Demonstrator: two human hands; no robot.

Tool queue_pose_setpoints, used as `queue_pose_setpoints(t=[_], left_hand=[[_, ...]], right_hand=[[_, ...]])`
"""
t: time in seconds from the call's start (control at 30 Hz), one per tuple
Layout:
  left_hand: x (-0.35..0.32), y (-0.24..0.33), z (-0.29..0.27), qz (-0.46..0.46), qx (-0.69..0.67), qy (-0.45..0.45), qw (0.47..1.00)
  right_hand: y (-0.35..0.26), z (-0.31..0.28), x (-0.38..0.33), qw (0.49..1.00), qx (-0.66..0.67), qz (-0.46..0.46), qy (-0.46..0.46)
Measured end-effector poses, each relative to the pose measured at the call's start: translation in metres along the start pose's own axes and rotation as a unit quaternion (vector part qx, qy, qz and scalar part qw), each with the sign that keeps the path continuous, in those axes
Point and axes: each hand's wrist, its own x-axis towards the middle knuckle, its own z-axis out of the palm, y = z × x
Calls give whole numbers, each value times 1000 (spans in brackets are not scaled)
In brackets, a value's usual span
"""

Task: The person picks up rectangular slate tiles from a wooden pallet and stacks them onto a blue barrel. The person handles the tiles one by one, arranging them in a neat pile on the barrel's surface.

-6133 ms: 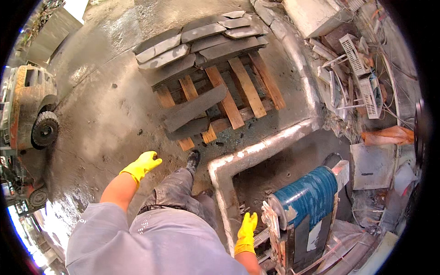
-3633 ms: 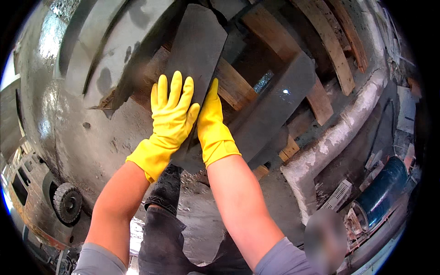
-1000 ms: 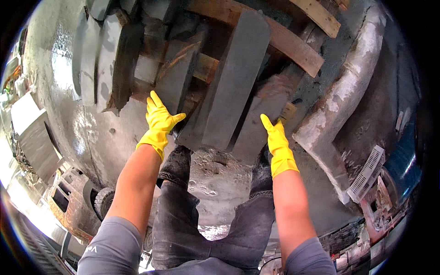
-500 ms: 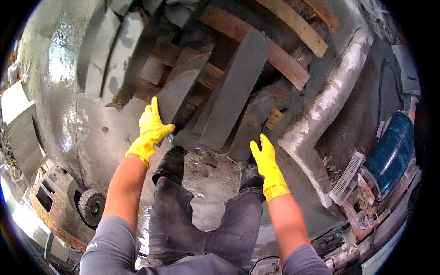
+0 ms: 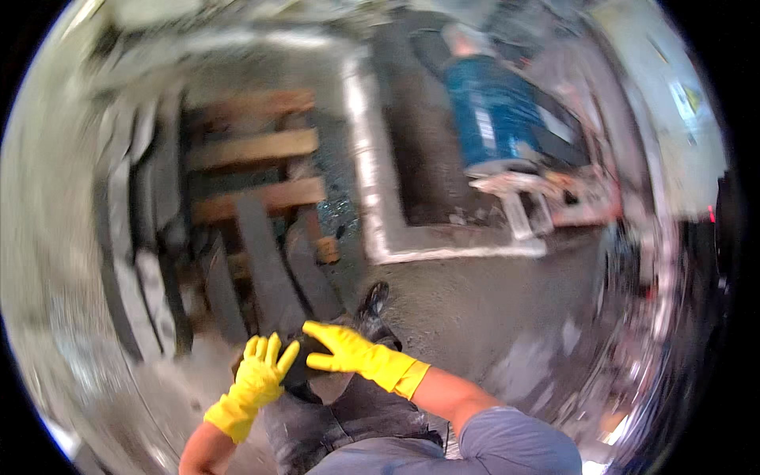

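My left hand [image 5: 260,378], in a yellow rubber glove, has its fingers spread in front of my legs. Close beside it is my right hand [image 5: 342,350], gloved the same way, its fingers apart and pointing left. Both are open at the near end of a long dark grey slab [image 5: 265,257]; whether either touches it, I cannot tell. Something dark shows between the hands, too blurred to name. A narrower grey slab [image 5: 224,289] lies to the left and another grey slab [image 5: 310,269] to the right, all on a wooden pallet [image 5: 265,149].
Several grey slabs [image 5: 123,214] stand along the pallet's left side. Right of it, a low whitish curb [image 5: 366,158] bounds a sunken area. Beyond the curb a blue cylinder [image 5: 495,115] sits by a rusty frame [image 5: 586,198]. Wet concrete floor [image 5: 459,305] spreads to my right.
My view has swung to the right, so the pallet appears farther left. My hands have come closer together, the right one reaching leftward across my legs.
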Motion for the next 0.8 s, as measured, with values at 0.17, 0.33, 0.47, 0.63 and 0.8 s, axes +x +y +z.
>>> queue_pose_setpoints(t=[0.17,0.33,0.47,0.63,0.8], left_hand=[[71,51,-74,175,86,82,977],[113,146,-107,-115,-24,244,963],[175,221,-85,-253,-382,285,841],[266,306,-113,-32,-190,234,953],[334,346,-139,-16,-284,152,946]], right_hand=[[-26,-77,-69,977,109,181,-30],[9,-131,-153,902,386,139,135],[40,-177,-202,833,433,114,324],[69,-273,-251,815,396,92,412],[86,-336,-318,772,470,57,423]])
